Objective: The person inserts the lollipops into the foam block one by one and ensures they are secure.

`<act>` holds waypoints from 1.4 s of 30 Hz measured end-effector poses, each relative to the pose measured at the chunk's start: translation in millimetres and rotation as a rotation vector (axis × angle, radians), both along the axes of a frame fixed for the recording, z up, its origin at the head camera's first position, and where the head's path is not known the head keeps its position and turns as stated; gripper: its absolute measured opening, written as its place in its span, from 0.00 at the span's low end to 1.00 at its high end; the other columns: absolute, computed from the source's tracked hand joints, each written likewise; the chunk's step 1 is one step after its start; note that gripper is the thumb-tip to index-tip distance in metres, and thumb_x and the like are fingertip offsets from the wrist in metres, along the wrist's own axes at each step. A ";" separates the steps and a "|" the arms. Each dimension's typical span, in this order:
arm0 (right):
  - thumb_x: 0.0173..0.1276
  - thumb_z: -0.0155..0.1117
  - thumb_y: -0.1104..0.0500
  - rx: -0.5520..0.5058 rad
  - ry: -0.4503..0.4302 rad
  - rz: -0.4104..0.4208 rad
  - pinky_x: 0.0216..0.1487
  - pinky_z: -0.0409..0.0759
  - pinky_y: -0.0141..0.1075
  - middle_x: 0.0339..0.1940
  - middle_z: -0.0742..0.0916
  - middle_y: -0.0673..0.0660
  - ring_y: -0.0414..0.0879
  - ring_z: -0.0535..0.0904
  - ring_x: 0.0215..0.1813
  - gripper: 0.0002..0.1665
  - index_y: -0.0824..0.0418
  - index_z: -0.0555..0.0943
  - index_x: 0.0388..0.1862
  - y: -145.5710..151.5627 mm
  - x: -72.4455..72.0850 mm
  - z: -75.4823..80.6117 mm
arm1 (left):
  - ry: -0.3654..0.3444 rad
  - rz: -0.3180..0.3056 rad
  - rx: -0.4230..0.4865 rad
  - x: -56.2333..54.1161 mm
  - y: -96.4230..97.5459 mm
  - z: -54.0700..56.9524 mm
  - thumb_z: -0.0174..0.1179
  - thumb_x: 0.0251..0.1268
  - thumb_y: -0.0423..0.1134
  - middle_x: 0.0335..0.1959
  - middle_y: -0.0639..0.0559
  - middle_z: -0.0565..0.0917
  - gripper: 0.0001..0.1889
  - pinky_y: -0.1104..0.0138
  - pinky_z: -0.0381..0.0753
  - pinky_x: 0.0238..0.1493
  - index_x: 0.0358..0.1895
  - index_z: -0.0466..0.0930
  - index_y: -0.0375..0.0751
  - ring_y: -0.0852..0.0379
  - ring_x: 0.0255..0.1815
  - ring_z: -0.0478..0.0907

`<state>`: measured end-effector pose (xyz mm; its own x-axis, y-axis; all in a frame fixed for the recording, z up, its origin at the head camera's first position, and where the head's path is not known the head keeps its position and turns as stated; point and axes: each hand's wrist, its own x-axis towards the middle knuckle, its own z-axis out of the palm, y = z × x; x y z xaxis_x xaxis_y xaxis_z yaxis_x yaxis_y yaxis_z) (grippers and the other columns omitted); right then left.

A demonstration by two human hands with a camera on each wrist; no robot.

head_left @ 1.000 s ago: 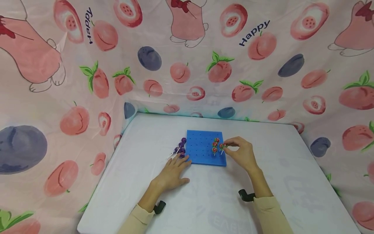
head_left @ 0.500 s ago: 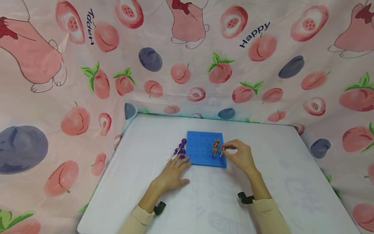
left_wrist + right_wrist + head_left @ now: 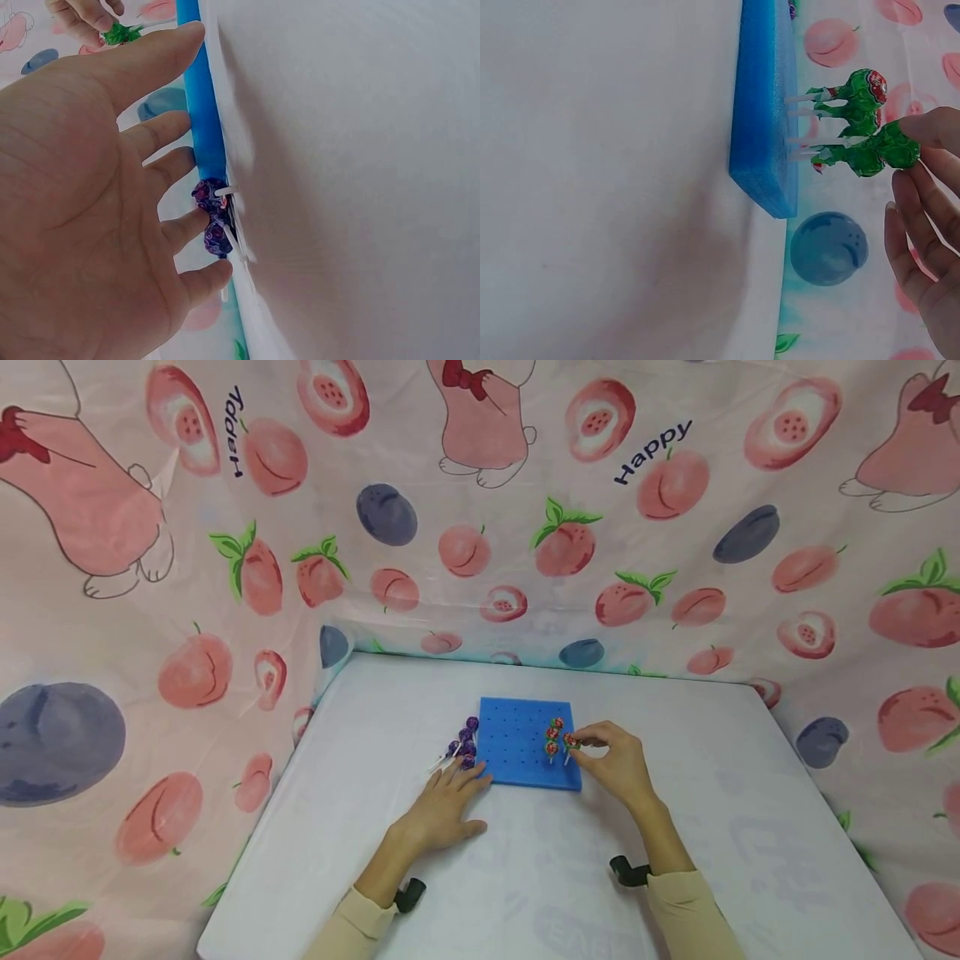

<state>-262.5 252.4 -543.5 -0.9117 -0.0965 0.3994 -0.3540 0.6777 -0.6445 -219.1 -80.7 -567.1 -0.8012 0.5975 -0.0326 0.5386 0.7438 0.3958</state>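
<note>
A blue foam board (image 3: pixel 517 731) with rows of small holes lies on the table. Several red-and-green wrapped lollipops (image 3: pixel 552 748) stand upright in its right part on white sticks. My right hand (image 3: pixel 618 764) pinches the head of another green-wrapped lollipop (image 3: pixel 898 147) between thumb and fingers, its stick down at the board. To the board's left lies a small heap of purple-wrapped lollipops (image 3: pixel 466 735). My left hand (image 3: pixel 441 806) rests with straight, spread fingers at the board's near left corner, fingertips at the purple lollipops (image 3: pixel 217 236); nothing is gripped there.
The white table (image 3: pixel 675 827) extends around the board on all sides. Behind it and to the left hangs a fruit-printed cloth (image 3: pixel 465 510). A dark camera mount sits on each wrist, such as the black bracket (image 3: pixel 628 872) at the right.
My right hand has moved slightly left and down with the lollipop, whose stick now meets the board's right edge area. The left hand stays in place.
</note>
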 end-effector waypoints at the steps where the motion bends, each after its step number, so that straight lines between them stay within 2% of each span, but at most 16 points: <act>1: 0.60 0.82 0.62 0.001 0.002 0.001 0.53 0.86 0.54 0.45 0.89 0.51 0.50 0.85 0.48 0.15 0.56 0.90 0.47 -0.2 -0.2 -0.3 | 0.001 0.000 -0.001 -0.1 -0.1 0.0 0.65 0.72 0.55 0.85 0.46 0.57 0.40 0.34 0.49 0.79 0.82 0.62 0.46 0.34 0.85 0.43; 9: 0.59 0.82 0.63 -0.008 0.025 0.013 0.52 0.87 0.52 0.44 0.89 0.51 0.48 0.86 0.46 0.15 0.57 0.90 0.46 -0.7 -1.8 -5.0 | 0.003 0.005 -0.005 -0.4 0.0 -2.1 0.65 0.72 0.55 0.85 0.46 0.57 0.40 0.35 0.49 0.79 0.82 0.62 0.46 0.35 0.85 0.44; 19: 0.58 0.83 0.65 -0.024 0.006 0.027 0.52 0.85 0.58 0.44 0.89 0.52 0.49 0.87 0.46 0.15 0.58 0.90 0.44 -2.7 -1.6 -9.4 | 0.004 0.013 -0.012 -0.5 0.3 -2.2 0.65 0.73 0.56 0.85 0.47 0.57 0.40 0.35 0.49 0.80 0.82 0.62 0.47 0.36 0.86 0.43; 32: 0.56 0.83 0.66 -0.064 -0.030 0.031 0.53 0.85 0.59 0.43 0.88 0.52 0.51 0.87 0.47 0.15 0.56 0.91 0.42 -1.6 0.8 -14.6 | -0.001 0.012 -0.008 -0.3 1.3 -3.1 0.65 0.72 0.55 0.85 0.48 0.57 0.40 0.35 0.48 0.80 0.82 0.62 0.48 0.36 0.86 0.43; 42: 0.57 0.83 0.66 -0.109 -0.064 0.013 0.56 0.84 0.59 0.44 0.88 0.53 0.52 0.86 0.49 0.15 0.59 0.92 0.43 -3.0 2.3 -16.3 | -0.004 0.017 -0.012 0.3 1.8 -2.1 0.65 0.73 0.55 0.85 0.48 0.57 0.40 0.35 0.48 0.80 0.82 0.62 0.47 0.36 0.86 0.42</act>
